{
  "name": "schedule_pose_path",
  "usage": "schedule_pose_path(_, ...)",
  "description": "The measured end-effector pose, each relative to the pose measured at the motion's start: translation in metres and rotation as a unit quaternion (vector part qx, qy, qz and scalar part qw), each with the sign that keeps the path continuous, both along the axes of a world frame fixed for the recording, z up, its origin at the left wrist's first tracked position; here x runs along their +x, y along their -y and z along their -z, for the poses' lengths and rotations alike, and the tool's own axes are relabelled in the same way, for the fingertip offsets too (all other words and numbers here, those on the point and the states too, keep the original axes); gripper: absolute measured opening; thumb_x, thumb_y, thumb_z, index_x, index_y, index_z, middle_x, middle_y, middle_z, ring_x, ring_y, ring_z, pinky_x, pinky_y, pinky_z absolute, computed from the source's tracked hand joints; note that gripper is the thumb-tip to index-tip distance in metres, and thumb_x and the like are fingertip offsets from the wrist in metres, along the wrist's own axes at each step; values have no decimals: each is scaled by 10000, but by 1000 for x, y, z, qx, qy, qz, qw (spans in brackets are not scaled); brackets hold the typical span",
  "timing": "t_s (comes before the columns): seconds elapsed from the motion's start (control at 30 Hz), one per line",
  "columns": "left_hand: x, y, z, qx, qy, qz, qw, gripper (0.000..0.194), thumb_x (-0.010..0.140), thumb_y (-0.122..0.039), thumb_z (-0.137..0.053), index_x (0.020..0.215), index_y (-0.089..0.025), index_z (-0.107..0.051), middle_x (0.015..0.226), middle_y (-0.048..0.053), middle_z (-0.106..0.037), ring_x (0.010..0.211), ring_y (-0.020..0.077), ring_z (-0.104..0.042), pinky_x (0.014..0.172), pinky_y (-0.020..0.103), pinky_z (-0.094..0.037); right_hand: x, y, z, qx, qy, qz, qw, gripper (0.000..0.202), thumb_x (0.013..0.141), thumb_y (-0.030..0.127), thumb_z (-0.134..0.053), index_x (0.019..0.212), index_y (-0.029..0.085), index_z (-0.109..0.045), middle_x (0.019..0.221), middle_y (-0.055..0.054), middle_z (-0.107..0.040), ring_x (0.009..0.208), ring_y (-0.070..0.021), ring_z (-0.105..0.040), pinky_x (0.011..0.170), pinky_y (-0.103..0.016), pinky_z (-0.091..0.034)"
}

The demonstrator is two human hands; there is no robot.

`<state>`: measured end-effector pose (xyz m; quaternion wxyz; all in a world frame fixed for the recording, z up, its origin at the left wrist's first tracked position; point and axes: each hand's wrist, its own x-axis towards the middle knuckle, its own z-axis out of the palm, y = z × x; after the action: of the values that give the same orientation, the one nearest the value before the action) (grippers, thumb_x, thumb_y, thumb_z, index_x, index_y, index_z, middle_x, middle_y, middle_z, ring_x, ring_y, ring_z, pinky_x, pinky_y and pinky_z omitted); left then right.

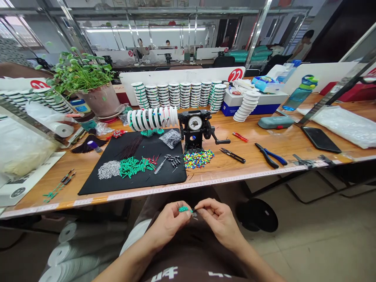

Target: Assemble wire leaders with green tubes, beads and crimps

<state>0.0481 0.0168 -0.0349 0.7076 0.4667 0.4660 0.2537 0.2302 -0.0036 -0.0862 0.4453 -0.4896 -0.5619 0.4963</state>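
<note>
Just in front of the table edge, over my lap, my left hand [172, 223] is closed around a small cluster of green beads [183, 209]. The fingertips of my right hand [219, 219] pinch a thin dark piece [194, 210] at the cluster's right end; its exact kind is too small to tell. Beyond my hands, a black mat [100, 187] bears silver beads [109, 170], green tubes [135, 167], dark threads [131, 147] and small black parts [174, 160]. Multicoloured beads [198, 158] are heaped right of the mat.
A black hand-cranked winder [195, 129] carries a row of white spools [152, 118]. Thread snips [232, 155], pliers [270, 155], a red pen-like tool [240, 137] and a phone [320, 139] lie to the right. A potted plant [98, 98] stands back left; stacked spools [185, 95] line the back.
</note>
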Motion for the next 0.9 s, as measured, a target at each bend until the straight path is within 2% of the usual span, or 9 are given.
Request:
schedule_pose_path(0.17,3,2,3,-8,-3,17,1000,319,726,-448,-664,717,-191,-474,573,-93,-332,529,84,-198,493,249,-135,-4,0,-5,-45,-78,-34,995,224,850,389,-699,849,183,-786,651,-10,-584,596,-130,-434,599,-270,-348)
schedule_pose_path(0.3,5,3,4,-28,17,32,999,347,732,-457,-666,696,-207,-427,568,-98,-307,534,87,-193,502,251,-141,-6,-2,-7,-115,-177,-72,975,312,803,468,-770,806,159,-731,579,42,-447,550,-94,-314,535,-242,-264)
schedule_pose_path(0.37,4,3,3,-7,14,42,999,337,745,-462,-677,795,-181,-498,607,-88,-347,554,93,-230,517,242,-186,-8,-3,-7,-131,-235,-51,962,345,783,495,-791,791,162,-699,593,48,-446,557,-89,-310,538,-234,-270)
schedule_pose_path(0.43,3,3,1,36,-7,52,998,396,738,-437,-710,967,-156,-549,637,-89,-363,573,100,-257,540,236,-228,-10,-3,-5,-130,-261,-14,957,361,776,508,-797,800,164,-689,648,29,-516,579,-91,-364,555,-229,-305)
schedule_pose_path(0.5,2,4,0,89,-47,46,994,410,748,-407,-716,1033,-153,-566,643,-87,-377,580,105,-286,557,235,-262,-11,-3,-2,-114,-233,10,966,367,785,514,-786,817,159,-697,699,3,-578,606,-103,-420,568,-230,-335)
schedule_pose_path(0.6,2,5,2,143,-117,10,983,238,833,-398,-624,874,-169,-572,623,-48,-469,572,120,-390,564,246,-325,-12,0,0,-65,-135,40,988,362,852,517,-708,853,154,-712,715,-23,-609,620,-131,-464,567,-249,-355)
schedule_pose_path(0.7,-1,6,6,184,-174,-19,967,196,843,-359,-601,767,-182,-562,620,-15,-530,567,134,-447,553,249,-349,-13,4,-2,3,-4,61,998,288,929,445,-620,880,179,-721,640,1,-572,609,-149,-474,628,-283,-375)
schedule_pose_path(0.8,-8,4,8,216,-203,-46,954,178,780,-319,-651,691,-174,-599,590,-31,-472,537,114,-374,518,234,-301,-17,7,-10,62,114,36,991,176,940,331,-593,926,209,-720,561,44,-474,596,-153,-457,713,-306,-368)
schedule_pose_path(0.9,-15,-1,9,212,-217,-49,952,197,760,-339,-672,670,-165,-649,513,-67,-337,491,97,-259,486,236,-225,-23,8,-16,117,175,6,977,185,941,249,-561,1048,211,-707,615,32,-520,621,-160,-484,721,-307,-353)
